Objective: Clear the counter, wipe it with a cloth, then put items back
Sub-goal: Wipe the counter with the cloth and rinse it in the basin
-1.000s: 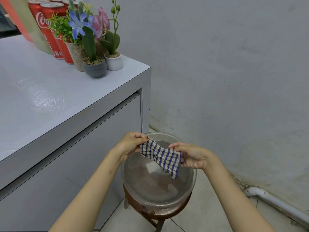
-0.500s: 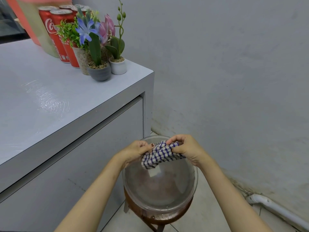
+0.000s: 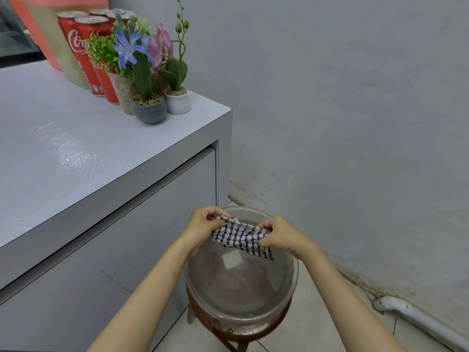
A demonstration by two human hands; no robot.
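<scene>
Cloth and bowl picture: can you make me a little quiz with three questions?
1. True or false: both hands hold the cloth.
2. What is right under the cloth? A) bowl B) counter C) floor
3. Fill in: the cans stand behind the ____.

Key: 1 true: left hand and right hand pinch its ends. 2 A. 3 plants.

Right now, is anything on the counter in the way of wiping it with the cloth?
Partly. The cloth is held by both hands over the bowl. The near counter is bare, but cans and potted plants crowd the far corner.
</scene>
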